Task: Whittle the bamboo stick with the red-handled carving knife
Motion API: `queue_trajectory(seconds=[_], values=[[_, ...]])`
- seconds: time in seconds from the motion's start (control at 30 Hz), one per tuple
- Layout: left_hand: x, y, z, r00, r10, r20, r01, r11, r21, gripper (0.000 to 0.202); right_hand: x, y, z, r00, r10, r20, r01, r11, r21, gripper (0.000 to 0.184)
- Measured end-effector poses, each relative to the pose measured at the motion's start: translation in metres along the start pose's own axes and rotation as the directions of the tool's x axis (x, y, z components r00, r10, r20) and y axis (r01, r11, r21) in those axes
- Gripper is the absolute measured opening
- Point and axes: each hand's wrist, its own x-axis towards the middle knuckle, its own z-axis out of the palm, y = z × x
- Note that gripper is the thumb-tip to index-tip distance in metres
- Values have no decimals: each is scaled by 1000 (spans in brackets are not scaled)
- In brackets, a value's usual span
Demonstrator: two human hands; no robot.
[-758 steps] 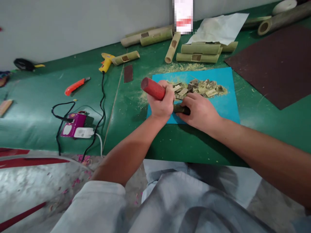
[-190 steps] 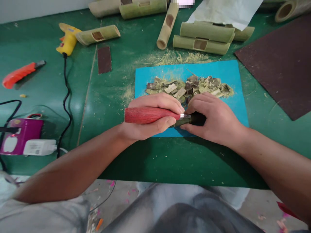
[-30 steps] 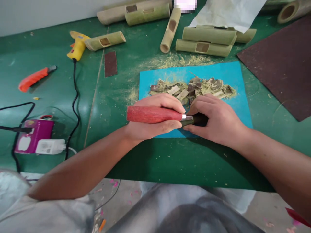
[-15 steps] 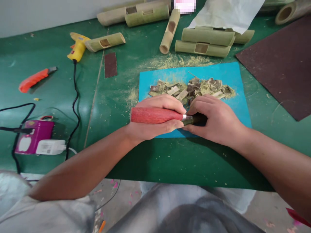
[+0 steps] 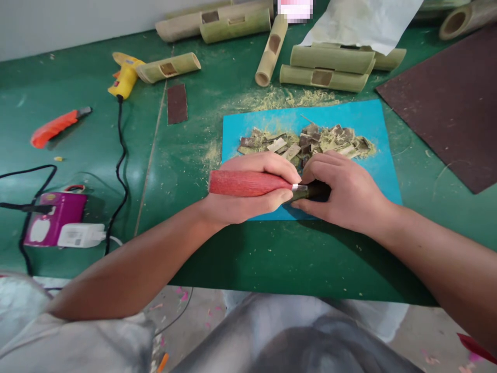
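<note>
My left hand (image 5: 248, 178) is closed round a carving tool (image 5: 250, 184) with a red wooden handle and a bright metal collar. The handle points back to the left, and its working tip is hidden near my right fingers. My right hand (image 5: 344, 189) curls its thumb and fingers round a dark, greenish-brown piece of bamboo (image 5: 300, 195), mostly hidden by the hand. Both hands meet above a blue mat (image 5: 378, 178). Just beyond them, bamboo chips and shavings (image 5: 306, 142) lie heaped on that mat.
Bamboo tubes (image 5: 326, 76) with cut openings line the back, some under white paper (image 5: 361, 23). At left are a yellow hot glue gun (image 5: 125, 77), an orange utility knife (image 5: 58, 127), a purple power block (image 5: 58, 217) and cables. A brown sheet (image 5: 454, 103) lies right.
The red handle has tilted very slightly, and my left fingertips have shifted a little to the right along the collar. My right hand stays almost in place.
</note>
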Motion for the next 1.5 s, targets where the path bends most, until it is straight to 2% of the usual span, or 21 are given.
queue_trajectory(seconds=[0.17,0.43,0.57,0.8,0.97,1.1,1.2,1.27,1.4,1.5], values=[[0,-1,0,1000,-2,-15,2,1000,-8,14,0,0,1,1000,-20,-12,20,1000,-7,22],[-1,-2,0,991,85,-105,-84,996,6,8,-1,2,0,1000,-14,-1,14,1000,4,20],[-5,-1,2,973,141,-182,-140,990,22,16,-2,2,0,1000,-2,5,2,1000,8,21],[-7,-2,5,949,171,-266,-174,985,11,17,-1,1,0,1000,5,12,-5,1000,-1,22],[-8,-3,4,951,172,-258,-169,985,32,18,-1,1,-1,1000,6,18,-6,1000,-9,21],[-7,-8,4,956,138,-258,-146,989,-13,22,-2,2,0,999,-34,9,34,999,-31,18],[-5,-10,5,947,89,-310,-112,992,-56,25,-4,3,1,996,-88,-4,87,992,-90,16],[-3,-9,6,925,39,-377,-75,994,-81,26,-5,4,1,991,-132,-30,126,982,-137,16],[0,-3,6,850,-83,-520,7,989,-147,26,-7,4,-1,973,-187,-138,160,969,-189,22],[2,4,4,832,-127,-539,46,986,-161,26,-6,4,-4,947,-181,-265,140,976,-166,22]])
